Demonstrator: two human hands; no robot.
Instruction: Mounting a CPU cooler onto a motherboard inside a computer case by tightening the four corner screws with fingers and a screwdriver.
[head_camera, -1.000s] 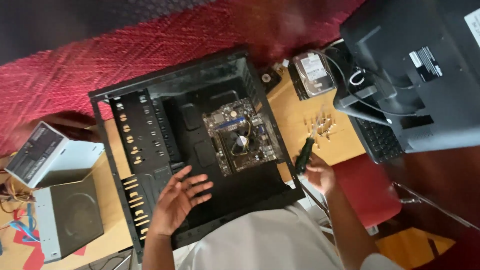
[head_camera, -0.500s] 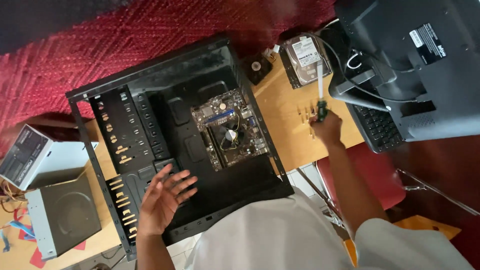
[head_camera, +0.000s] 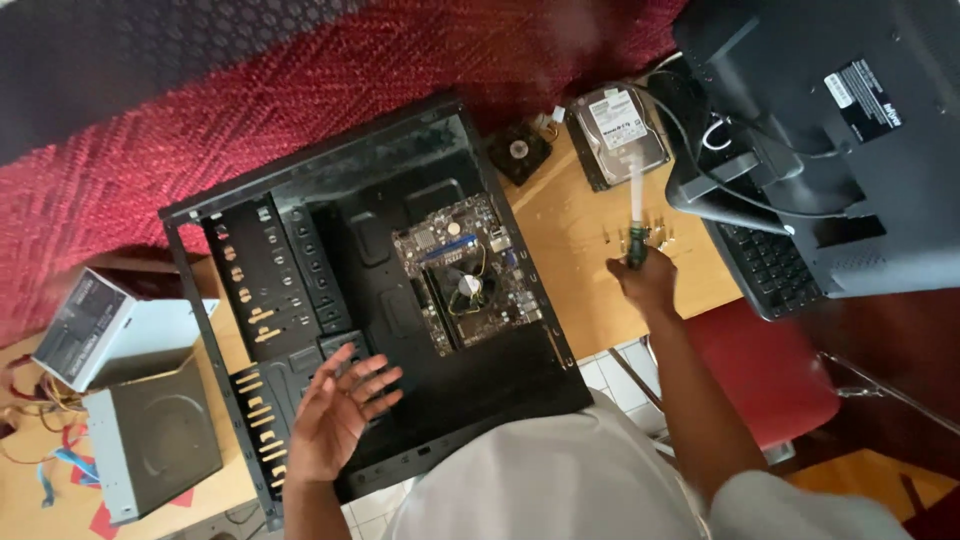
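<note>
Left hand: your left hand (head_camera: 335, 415) lies flat with the fingers spread wide, holding nothing; it rests on the lower left part of the open computer case (head_camera: 370, 300), just beside the row of expansion slots.
Right hand: your right hand (head_camera: 645, 280) is closed around the handle of a screwdriver (head_camera: 636, 215); the shaft points away from you and looks blurred.
Screwdriver: it stands over the wooden table (head_camera: 575, 250), to the right of the case and apart from it, with its tip near the hard drive (head_camera: 617, 130).
Screws: a few small screws (head_camera: 662, 235) lie on the table just beside the hand that holds the screwdriver.
Case: it lies on its side, open, between your two hands; the motherboard (head_camera: 465, 270) is inside it, nearer to the right wall.
Left side: a grey optical drive (head_camera: 150, 445) and a power supply unit (head_camera: 105, 330) lie near the case.
Farther: a small black fan (head_camera: 518, 150) lies beside the hard drive; a keyboard (head_camera: 775, 265) sits partly under the black monitor (head_camera: 820, 130) at the far right.
</note>
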